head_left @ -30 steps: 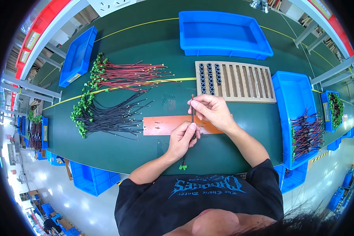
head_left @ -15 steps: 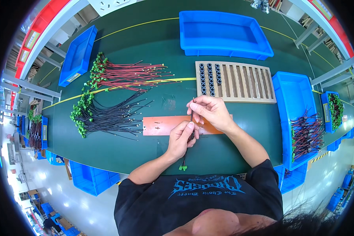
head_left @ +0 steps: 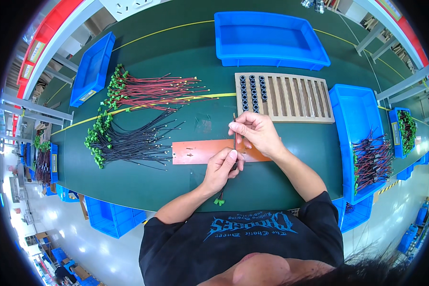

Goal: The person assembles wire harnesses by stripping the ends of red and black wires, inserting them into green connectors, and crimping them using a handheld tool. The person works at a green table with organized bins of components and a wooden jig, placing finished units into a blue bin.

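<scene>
Between my two hands runs a thin dark wire lead, whose green connectors (head_left: 219, 202) hang below near the table's front edge. My left hand (head_left: 219, 169) is closed around its middle, thumb on top, over the orange board (head_left: 181, 155). Just above and to the right, my right hand (head_left: 260, 136) pinches the upper part, with a short dark tip sticking up past the fingers. Whether anything else sits on the lead inside my fingers is hidden. Left of the board lies a bunch of black wires (head_left: 138, 143) with green connectors; beyond it are similar red wires (head_left: 152, 86).
A slotted wooden rack (head_left: 295, 117) behind my right hand holds black tubular pieces (head_left: 243, 93) in its left slots. Blue trays stand at the back (head_left: 271, 59), far left (head_left: 93, 66) and right (head_left: 343, 138); the right one holds finished-looking wire bundles (head_left: 369, 164).
The lead's upper tip shows longer above my right fingers. Its green connectors have swung slightly left and up. Both hands stay nearly in place.
</scene>
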A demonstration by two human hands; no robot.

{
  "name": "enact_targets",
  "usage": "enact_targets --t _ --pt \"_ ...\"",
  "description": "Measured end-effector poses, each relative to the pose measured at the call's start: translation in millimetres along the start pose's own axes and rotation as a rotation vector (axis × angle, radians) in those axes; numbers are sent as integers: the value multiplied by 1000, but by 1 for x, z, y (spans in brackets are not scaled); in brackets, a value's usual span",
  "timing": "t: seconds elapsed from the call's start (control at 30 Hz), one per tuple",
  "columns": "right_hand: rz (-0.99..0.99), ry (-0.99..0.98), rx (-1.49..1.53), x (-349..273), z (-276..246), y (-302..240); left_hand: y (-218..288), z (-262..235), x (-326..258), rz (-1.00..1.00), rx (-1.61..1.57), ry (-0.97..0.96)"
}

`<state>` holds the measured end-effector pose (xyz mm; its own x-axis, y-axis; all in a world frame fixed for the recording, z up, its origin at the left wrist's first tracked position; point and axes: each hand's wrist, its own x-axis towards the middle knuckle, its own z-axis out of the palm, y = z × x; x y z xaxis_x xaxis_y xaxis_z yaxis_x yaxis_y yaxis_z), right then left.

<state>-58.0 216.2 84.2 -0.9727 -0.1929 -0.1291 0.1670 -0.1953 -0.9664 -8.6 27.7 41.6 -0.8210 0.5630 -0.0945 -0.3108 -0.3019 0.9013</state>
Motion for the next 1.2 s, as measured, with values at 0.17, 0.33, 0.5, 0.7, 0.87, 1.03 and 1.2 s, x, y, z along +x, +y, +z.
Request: enact_targets --t 0.17,0.33,0.5,0.7,0.87,1.03,1.2 --pt "-93 38 -21 3 0 8 -2 0 1 32 -38 83" --pt "32 -170 594 2 -2 1 -1 -1 0 30 -101 56" --pt "104 -229 325 -3 -2 -12 5 -1 0 -92 -248 13" --pt "7 -282 101 -2 -10 -5 10 -9 3 -238 -304 -150" --pt "49 -200 405 -18 -10 8 22 -15 8 -287 -333 -296" --pt "-42 -185 576 -42 -11 22 9 -10 -1 -91 222 -391" --pt "99 -171 954 -80 -8 30 26 1 -2 -124 655 -603"
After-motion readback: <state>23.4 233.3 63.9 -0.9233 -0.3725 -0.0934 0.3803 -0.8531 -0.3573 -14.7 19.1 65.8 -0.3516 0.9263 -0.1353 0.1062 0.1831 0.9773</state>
